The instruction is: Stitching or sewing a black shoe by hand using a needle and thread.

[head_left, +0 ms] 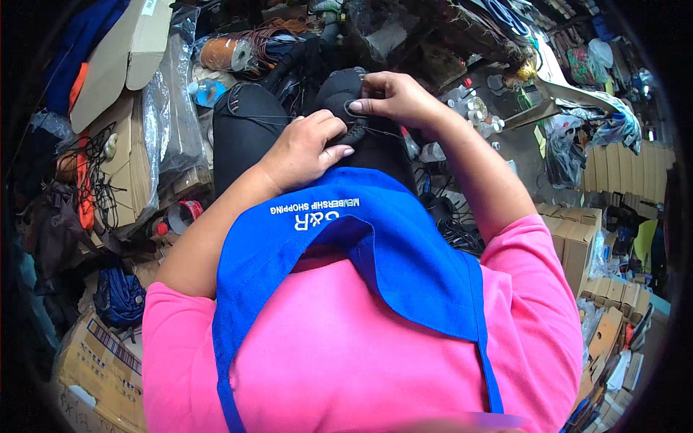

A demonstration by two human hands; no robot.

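A dark, rounded piece that looks like a black shoe (pixel 339 90) rests on my right knee, with light marks like stitches along its edge. My right hand (pixel 395 99) is at its right side, thumb and fingers bent in a pinch against that edge. My left hand (pixel 307 146) is curled closed just below and to the left. A thin dark cord (pixel 263 117) runs from over my left knee toward the left hand's fingers, and a strand shows again right of it. Exactly what lies between the right fingertips is hidden.
A blue apron (pixel 426 281) bunches over my lap. At left stand flattened cardboard (pixel 119 58), plastic wrap (pixel 173 108) and tangled black cord (pixel 94 166). An orange-brown spool (pixel 225 54) lies ahead. Several plastic bottles (pixel 476 112) crowd the right, with cardboard boxes (pixel 570 238) behind them.
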